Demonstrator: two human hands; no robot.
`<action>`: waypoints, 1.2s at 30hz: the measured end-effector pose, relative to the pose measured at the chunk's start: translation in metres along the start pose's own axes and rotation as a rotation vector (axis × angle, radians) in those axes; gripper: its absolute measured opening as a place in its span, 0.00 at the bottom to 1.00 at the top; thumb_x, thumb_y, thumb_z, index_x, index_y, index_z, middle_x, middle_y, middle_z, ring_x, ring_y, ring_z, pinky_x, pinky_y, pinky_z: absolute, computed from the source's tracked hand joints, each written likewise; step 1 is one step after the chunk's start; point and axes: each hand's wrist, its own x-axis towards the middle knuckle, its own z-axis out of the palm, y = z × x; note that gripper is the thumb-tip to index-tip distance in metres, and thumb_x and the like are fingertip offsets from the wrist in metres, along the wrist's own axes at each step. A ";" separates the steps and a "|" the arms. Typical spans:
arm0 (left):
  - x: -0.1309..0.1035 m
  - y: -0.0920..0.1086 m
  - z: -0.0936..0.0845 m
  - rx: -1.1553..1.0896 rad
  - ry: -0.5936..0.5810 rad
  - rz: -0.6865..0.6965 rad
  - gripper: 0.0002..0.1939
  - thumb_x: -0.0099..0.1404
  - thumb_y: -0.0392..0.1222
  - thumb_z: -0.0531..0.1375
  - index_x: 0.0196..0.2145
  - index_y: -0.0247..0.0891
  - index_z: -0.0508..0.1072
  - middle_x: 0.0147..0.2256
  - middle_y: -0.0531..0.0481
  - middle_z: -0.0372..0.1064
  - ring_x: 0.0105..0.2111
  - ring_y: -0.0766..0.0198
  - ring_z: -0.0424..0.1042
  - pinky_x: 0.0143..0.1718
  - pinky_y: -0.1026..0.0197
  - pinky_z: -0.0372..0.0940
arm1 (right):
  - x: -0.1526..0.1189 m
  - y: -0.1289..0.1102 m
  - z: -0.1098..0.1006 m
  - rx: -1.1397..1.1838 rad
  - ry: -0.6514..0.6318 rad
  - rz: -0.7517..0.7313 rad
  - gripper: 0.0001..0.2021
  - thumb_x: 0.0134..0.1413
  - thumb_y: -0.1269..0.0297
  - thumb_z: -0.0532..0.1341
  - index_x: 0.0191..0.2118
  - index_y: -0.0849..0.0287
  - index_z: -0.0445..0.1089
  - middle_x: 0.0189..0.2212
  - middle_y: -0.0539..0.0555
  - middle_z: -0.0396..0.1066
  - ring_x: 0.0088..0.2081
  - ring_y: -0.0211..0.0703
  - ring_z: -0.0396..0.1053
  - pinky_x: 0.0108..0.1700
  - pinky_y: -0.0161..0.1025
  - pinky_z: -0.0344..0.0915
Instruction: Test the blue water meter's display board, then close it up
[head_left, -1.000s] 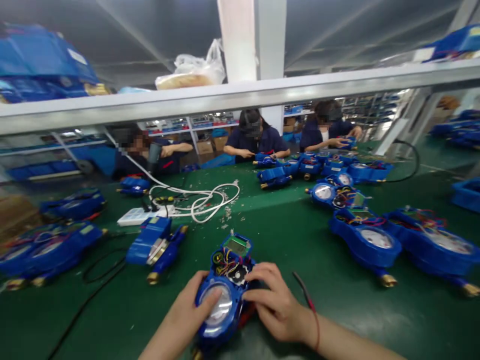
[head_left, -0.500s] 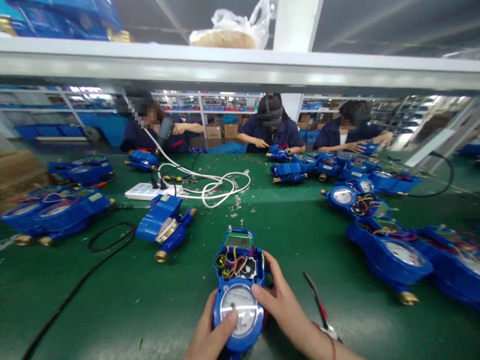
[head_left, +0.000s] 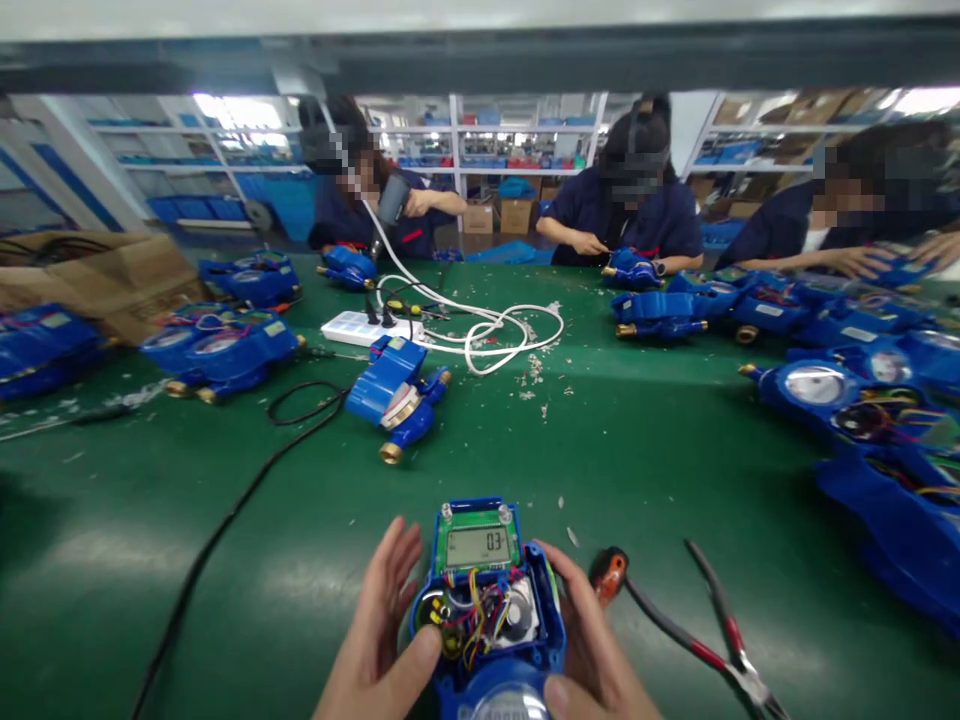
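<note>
A blue water meter (head_left: 551,610) lies open at the bottom middle, its coloured wires showing and its small display (head_left: 480,546) reading 0.3. My left hand (head_left: 382,630) is at its left side, thumb on the housing near the round yellow-green part, other fingers spread outward. My right hand (head_left: 592,640) wraps the right side, with the thumb on the rim of the round dial (head_left: 510,703). Pliers (head_left: 731,650) with red and black handles and an orange-handled tool (head_left: 609,575) lie to the right.
Another blue meter (head_left: 397,395) stands beyond, near a white power strip (head_left: 367,328) and coiled white cable (head_left: 495,340). More meters (head_left: 892,520) crowd the right. A black cable (head_left: 225,530) crosses the left. Three people work across the green table (head_left: 645,420); a cardboard box (head_left: 142,285) is at left.
The view has tilted down and shifted left. My left thumb has moved from the dial to the wired part of the housing, and my left fingers have spread. The orange-handled tool now shows.
</note>
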 end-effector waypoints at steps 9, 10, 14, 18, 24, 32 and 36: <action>0.025 0.011 -0.011 0.237 -0.327 0.154 0.36 0.60 0.48 0.65 0.61 0.43 0.55 0.57 0.47 0.63 0.54 0.62 0.67 0.51 0.69 0.64 | -0.004 0.008 0.000 -0.008 -0.163 -0.126 0.36 0.59 0.59 0.61 0.68 0.50 0.42 0.67 0.62 0.38 0.67 0.55 0.44 0.65 0.52 0.48; 0.025 0.009 -0.013 0.236 -0.324 0.197 0.34 0.60 0.47 0.65 0.61 0.44 0.56 0.57 0.48 0.63 0.54 0.63 0.67 0.51 0.70 0.64 | -0.003 0.007 -0.001 -0.033 -0.184 -0.136 0.36 0.60 0.58 0.60 0.68 0.51 0.41 0.67 0.63 0.38 0.67 0.56 0.43 0.65 0.53 0.48; 0.024 0.004 -0.012 0.256 -0.314 0.371 0.31 0.60 0.40 0.65 0.59 0.52 0.61 0.57 0.53 0.63 0.53 0.64 0.68 0.49 0.70 0.66 | -0.001 0.003 -0.004 -0.181 -0.216 -0.110 0.36 0.62 0.52 0.57 0.68 0.49 0.36 0.68 0.62 0.31 0.68 0.58 0.40 0.65 0.56 0.43; 0.018 0.008 0.000 0.102 -0.155 0.350 0.30 0.53 0.42 0.70 0.54 0.50 0.70 0.54 0.53 0.66 0.50 0.64 0.70 0.48 0.72 0.65 | -0.003 0.000 -0.004 -0.229 -0.209 -0.097 0.37 0.62 0.50 0.56 0.68 0.50 0.35 0.67 0.62 0.34 0.68 0.56 0.39 0.66 0.54 0.42; 0.011 0.015 0.018 -0.021 0.032 0.238 0.32 0.44 0.51 0.73 0.48 0.46 0.75 0.51 0.53 0.69 0.48 0.65 0.71 0.47 0.73 0.65 | -0.005 -0.002 -0.006 -0.518 -0.084 -0.179 0.38 0.60 0.43 0.55 0.68 0.56 0.41 0.66 0.61 0.39 0.68 0.53 0.38 0.68 0.49 0.37; 0.016 0.010 0.010 0.018 0.027 0.284 0.32 0.46 0.51 0.72 0.50 0.45 0.73 0.52 0.52 0.68 0.48 0.64 0.71 0.46 0.73 0.66 | -0.009 -0.005 -0.004 -0.595 -0.061 -0.191 0.37 0.62 0.42 0.52 0.68 0.54 0.40 0.66 0.60 0.43 0.68 0.49 0.41 0.68 0.49 0.38; 0.019 0.006 0.001 0.133 -0.158 0.369 0.31 0.54 0.44 0.69 0.55 0.50 0.68 0.55 0.53 0.65 0.51 0.63 0.69 0.49 0.69 0.66 | -0.010 -0.008 -0.005 -0.655 -0.055 -0.182 0.36 0.62 0.41 0.51 0.68 0.51 0.39 0.66 0.60 0.42 0.68 0.49 0.42 0.68 0.50 0.40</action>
